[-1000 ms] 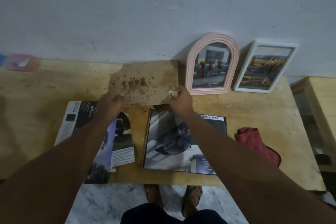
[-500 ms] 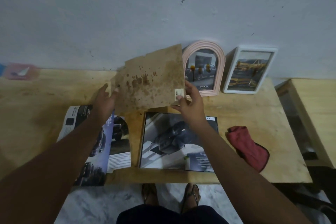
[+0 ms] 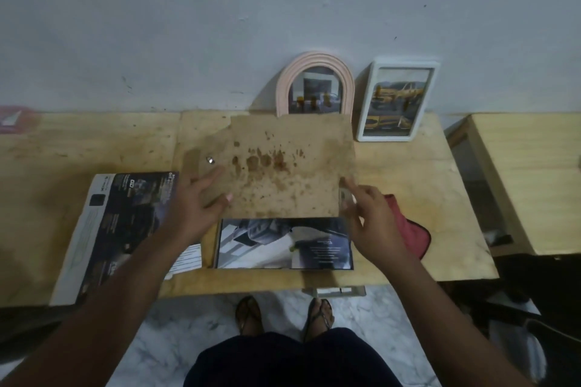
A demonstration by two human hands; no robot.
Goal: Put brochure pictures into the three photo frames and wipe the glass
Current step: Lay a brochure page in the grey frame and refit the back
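A brown stained backing board [image 3: 283,166] hangs tilted over the table, held by both my hands. My left hand [image 3: 201,201] grips its left edge, thumb on top. My right hand [image 3: 367,214] pinches its lower right corner by a small label. Just below the board lies the third photo frame [image 3: 283,245], flat, with a grey car brochure picture in it. A pink arched frame [image 3: 314,85] and a white rectangular frame [image 3: 396,100] lean on the wall, each with a picture inside. The board hides the pink frame's foot.
An open dark brochure [image 3: 119,229] lies at the left on the wooden table [image 3: 424,185]. A red cloth [image 3: 412,229] sits right of the flat frame. A second wooden table [image 3: 534,173] stands at the right. My feet show below the front edge.
The backing board was lifted off the table top and turned, then brought nearer and level over the flat frame. Both hands moved with it towards me.
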